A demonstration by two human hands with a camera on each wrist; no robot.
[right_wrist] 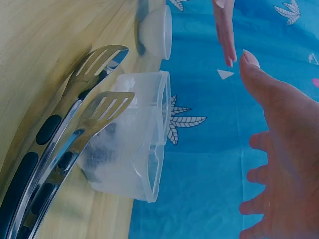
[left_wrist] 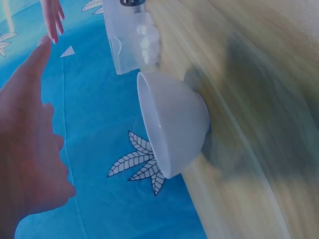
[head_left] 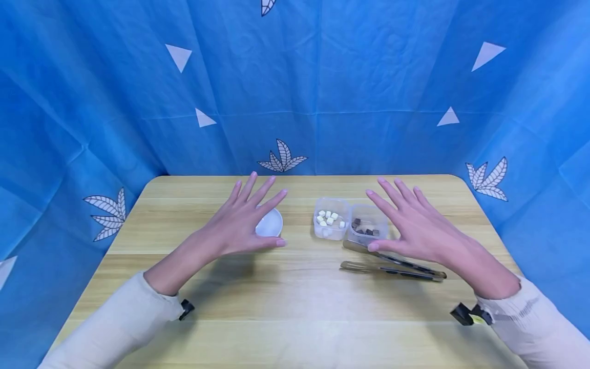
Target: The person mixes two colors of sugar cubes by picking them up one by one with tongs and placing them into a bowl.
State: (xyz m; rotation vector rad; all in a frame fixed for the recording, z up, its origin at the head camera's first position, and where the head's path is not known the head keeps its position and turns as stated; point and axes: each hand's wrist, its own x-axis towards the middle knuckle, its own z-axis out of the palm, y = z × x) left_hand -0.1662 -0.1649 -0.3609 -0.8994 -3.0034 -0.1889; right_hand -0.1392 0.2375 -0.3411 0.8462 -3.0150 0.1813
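Both hands hover over the table with fingers spread, holding nothing. In the head view my left hand point(head_left: 239, 223) covers part of a white bowl point(head_left: 271, 223); the left wrist view shows that bowl point(left_wrist: 174, 122) upright on the table. My right hand point(head_left: 417, 225) is above a pair of metal tongs point(head_left: 392, 270) with dark grips, their slotted ends point(right_wrist: 102, 112) pointing left. Behind the tongs stand two clear plastic containers side by side: the left container point(head_left: 332, 234) has several white cubes point(head_left: 330, 221), the right container point(head_left: 378, 215) several dark brown cubes point(head_left: 369, 232).
The pale wooden table point(head_left: 295, 318) reaches back to a blue curtain point(head_left: 295, 77) printed with white triangles and leaves, which also hangs at both sides. Small black devices sit at the left cuff point(head_left: 186, 309) and right cuff point(head_left: 470, 313).
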